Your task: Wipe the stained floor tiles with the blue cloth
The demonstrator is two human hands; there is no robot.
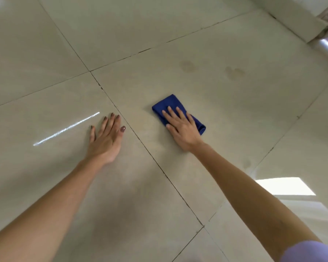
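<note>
Two hands rest on the floor tiles (225, 114). Your right hand (180, 127) presses flat, fingers spread, on the folded blue cloth (168, 104), near the dark grout line (144, 146). Your left hand (107, 138) lies open and empty across that line. Faint brownish stains (187, 65) sit beyond the cloth, well apart from it.

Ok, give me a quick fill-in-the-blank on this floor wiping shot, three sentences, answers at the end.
1. The right hand presses flat on the folded ____ cloth.
2. The left hand rests flat on the bare ____.
3. Two faint stains lie ____ the cloth, away from the person.

Answers: blue; floor; beyond
</note>
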